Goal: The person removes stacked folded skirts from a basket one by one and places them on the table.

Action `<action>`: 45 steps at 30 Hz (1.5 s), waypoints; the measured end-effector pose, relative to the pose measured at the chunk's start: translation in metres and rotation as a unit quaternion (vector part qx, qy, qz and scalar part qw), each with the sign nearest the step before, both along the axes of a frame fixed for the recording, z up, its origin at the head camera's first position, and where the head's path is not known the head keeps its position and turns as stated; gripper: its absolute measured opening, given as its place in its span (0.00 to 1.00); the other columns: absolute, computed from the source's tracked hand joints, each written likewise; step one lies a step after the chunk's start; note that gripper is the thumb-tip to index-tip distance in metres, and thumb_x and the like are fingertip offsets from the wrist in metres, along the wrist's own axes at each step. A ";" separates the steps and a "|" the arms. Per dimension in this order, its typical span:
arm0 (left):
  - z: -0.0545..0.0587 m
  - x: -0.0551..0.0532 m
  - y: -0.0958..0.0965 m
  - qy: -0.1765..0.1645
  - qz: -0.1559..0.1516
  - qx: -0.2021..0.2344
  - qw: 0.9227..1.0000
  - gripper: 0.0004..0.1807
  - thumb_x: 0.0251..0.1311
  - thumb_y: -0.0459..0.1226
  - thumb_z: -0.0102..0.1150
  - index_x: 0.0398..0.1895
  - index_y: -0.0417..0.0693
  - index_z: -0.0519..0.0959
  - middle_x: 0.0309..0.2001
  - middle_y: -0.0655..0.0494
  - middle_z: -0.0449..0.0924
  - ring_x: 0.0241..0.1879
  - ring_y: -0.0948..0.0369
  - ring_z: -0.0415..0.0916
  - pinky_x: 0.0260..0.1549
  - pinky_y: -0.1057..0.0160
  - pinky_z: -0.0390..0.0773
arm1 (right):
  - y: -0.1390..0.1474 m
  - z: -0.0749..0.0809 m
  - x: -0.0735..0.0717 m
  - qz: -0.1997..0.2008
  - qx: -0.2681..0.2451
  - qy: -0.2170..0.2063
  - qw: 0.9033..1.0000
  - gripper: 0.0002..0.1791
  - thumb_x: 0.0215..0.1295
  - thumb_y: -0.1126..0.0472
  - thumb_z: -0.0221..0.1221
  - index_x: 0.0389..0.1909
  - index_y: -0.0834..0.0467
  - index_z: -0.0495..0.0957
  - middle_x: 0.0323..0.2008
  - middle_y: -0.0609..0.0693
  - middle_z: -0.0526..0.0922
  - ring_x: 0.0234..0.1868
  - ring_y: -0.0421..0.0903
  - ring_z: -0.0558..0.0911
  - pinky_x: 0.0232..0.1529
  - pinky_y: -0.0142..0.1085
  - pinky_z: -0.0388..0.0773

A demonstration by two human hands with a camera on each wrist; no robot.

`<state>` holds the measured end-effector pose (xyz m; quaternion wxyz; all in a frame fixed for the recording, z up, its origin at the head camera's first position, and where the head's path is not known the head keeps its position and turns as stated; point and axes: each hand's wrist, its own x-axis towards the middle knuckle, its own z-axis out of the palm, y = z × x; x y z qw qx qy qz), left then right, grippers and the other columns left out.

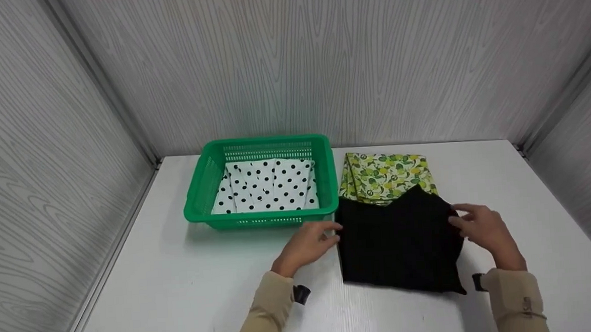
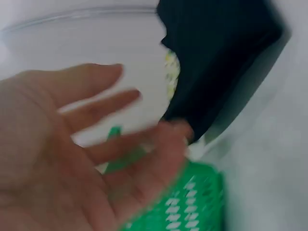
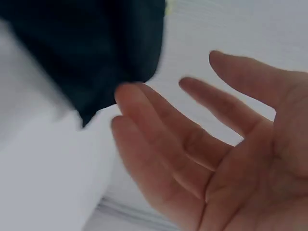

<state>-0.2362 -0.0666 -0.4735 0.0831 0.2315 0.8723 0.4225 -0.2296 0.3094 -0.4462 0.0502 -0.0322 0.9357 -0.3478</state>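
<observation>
A black cloth [image 1: 400, 244] is spread between both hands, its upper edge rising to a point. Over the cloth's left edge, my left hand [image 1: 308, 245] has its index finger and thumb apart, the fingertips touching or very close to the edge. My right hand [image 1: 481, 226] is at the opposite edge, also with fingers apart. In the left wrist view the left fingers [image 2: 139, 154] look blurred beside the black cloth [image 2: 211, 53]. The right wrist view shows loosely extended fingers [image 3: 163, 130], one tip overlapping the cloth [image 3: 91, 48]. Behind it lies a lemon-patterned cloth [image 1: 388, 173], partly covered.
A green plastic basket [image 1: 265, 215] stands left of the black cloth, with a folded white cloth with black dots [image 1: 271, 185] inside. The basket's right rim is next to the cloth's upper left corner. Grey panels [image 1: 289, 58] enclose the white table [image 1: 180, 291] at the back and sides.
</observation>
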 end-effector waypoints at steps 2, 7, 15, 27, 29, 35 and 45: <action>0.010 -0.005 -0.013 0.050 0.011 0.042 0.998 0.14 0.73 0.32 0.56 0.56 0.38 0.83 0.52 0.45 0.84 0.44 0.54 0.82 0.41 0.58 0.81 | -0.017 0.012 -0.008 0.014 -0.002 0.046 0.999 0.26 0.75 0.62 0.57 0.66 0.75 0.69 0.47 0.73 0.83 0.37 0.59 0.85 0.33 0.41 0.80; 0.026 -0.023 -0.045 0.143 0.100 0.065 0.983 0.12 0.69 0.30 0.59 0.53 0.37 0.84 0.50 0.45 0.85 0.46 0.50 0.82 0.45 0.51 0.81 | -0.066 0.033 -0.033 0.050 -0.051 0.119 0.990 0.23 0.73 0.65 0.59 0.63 0.74 0.73 0.49 0.70 0.83 0.47 0.64 0.84 0.46 0.50 0.80; 0.037 -0.047 -0.081 0.124 0.209 0.008 0.970 0.21 0.69 0.36 0.61 0.63 0.38 0.78 0.60 0.42 0.79 0.61 0.47 0.73 0.59 0.46 0.73 | -0.137 0.038 -0.072 0.093 -0.146 0.148 0.974 0.17 0.72 0.66 0.59 0.57 0.72 0.78 0.48 0.68 0.84 0.50 0.63 0.84 0.51 0.54 0.79; 0.027 -0.071 -0.115 0.056 0.259 0.000 0.964 0.28 0.70 0.39 0.60 0.70 0.37 0.71 0.67 0.38 0.71 0.65 0.45 0.70 0.63 0.44 0.69 | -0.212 0.031 -0.103 0.090 -0.187 0.045 0.977 0.19 0.72 0.65 0.58 0.58 0.73 0.77 0.49 0.67 0.84 0.48 0.59 0.84 0.49 0.46 0.82; 0.024 -0.074 -0.118 0.039 0.266 -0.004 0.963 0.30 0.69 0.39 0.60 0.72 0.38 0.69 0.68 0.38 0.70 0.67 0.44 0.67 0.63 0.44 0.69 | -0.222 0.030 -0.106 0.078 -0.190 0.024 0.978 0.20 0.71 0.65 0.59 0.58 0.72 0.77 0.48 0.66 0.84 0.48 0.59 0.84 0.49 0.45 0.82; 0.013 -0.083 -0.126 0.007 0.290 -0.014 0.957 0.32 0.69 0.40 0.60 0.74 0.39 0.66 0.68 0.35 0.69 0.66 0.42 0.67 0.62 0.43 0.69 | -0.246 0.021 -0.114 0.043 -0.223 -0.042 0.973 0.21 0.71 0.63 0.60 0.60 0.69 0.76 0.52 0.63 0.82 0.52 0.56 0.82 0.53 0.45 0.80; 0.005 -0.095 -0.137 -0.014 0.314 -0.027 0.949 0.36 0.66 0.38 0.62 0.75 0.36 0.63 0.69 0.34 0.67 0.68 0.41 0.65 0.65 0.43 0.66 | -0.277 0.005 -0.124 -0.001 -0.220 -0.131 0.967 0.28 0.71 0.61 0.60 0.68 0.69 0.69 0.63 0.63 0.74 0.63 0.58 0.74 0.62 0.53 0.72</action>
